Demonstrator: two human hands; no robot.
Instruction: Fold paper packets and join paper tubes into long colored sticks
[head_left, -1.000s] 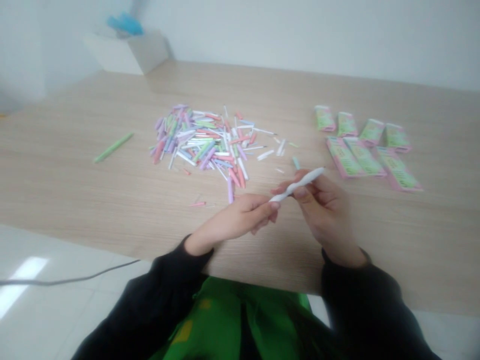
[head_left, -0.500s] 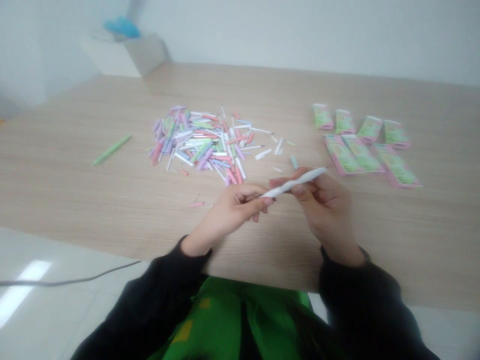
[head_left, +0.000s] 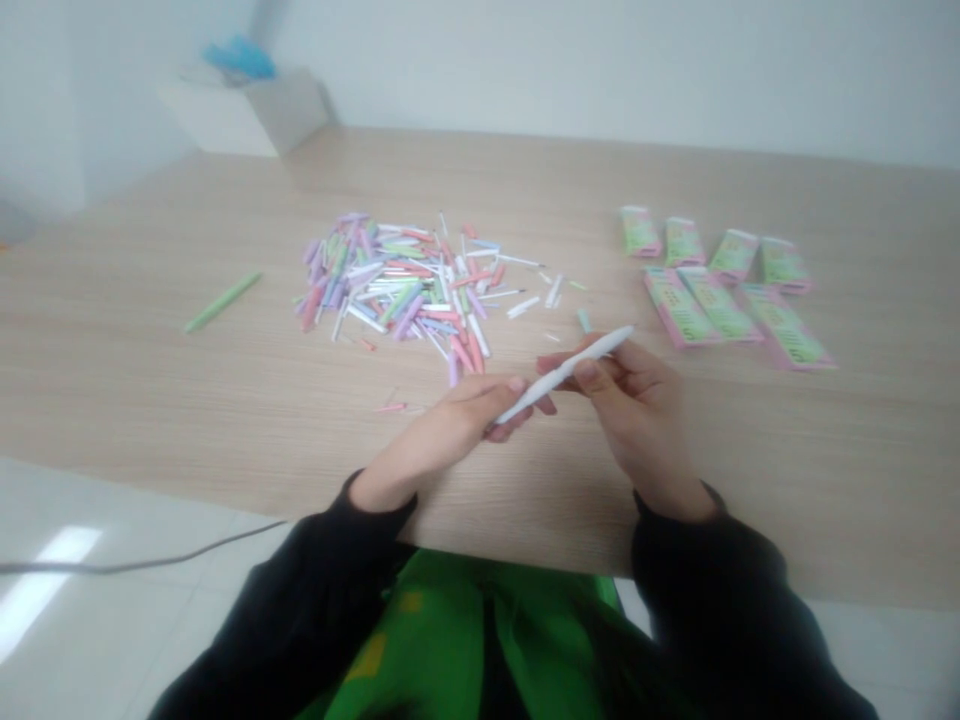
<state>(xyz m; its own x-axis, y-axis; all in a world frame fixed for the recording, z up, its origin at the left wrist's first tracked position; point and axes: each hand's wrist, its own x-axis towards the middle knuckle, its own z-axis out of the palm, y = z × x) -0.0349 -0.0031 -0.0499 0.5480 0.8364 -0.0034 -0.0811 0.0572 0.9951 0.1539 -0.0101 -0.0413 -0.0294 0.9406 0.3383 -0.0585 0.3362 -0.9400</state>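
My left hand point(head_left: 457, 420) and my right hand point(head_left: 630, 400) both hold a white twisted paper stick point(head_left: 566, 372), which runs at a slant between them. Its far end sticks out past my right fingers, and its near end rests in my left fingers. Beyond my left hand lies a loose heap of pastel pink, purple, green and white paper sticks point(head_left: 397, 295). A small teal stick point(head_left: 583, 321) lies just above my right fingers.
Several pink-and-green paper packets point(head_left: 712, 305) lie in rows on the wooden table point(head_left: 150, 390) to the right. A long green stick point(head_left: 223, 301) lies to the left. A white box point(head_left: 240, 115) with something blue stands at the back corner, and a grey cable point(head_left: 150, 556) crosses the floor.
The white stick now tilts more steeply, and more of it shows between my hands. My left hand has shifted left and slightly down. The view has drifted a little.
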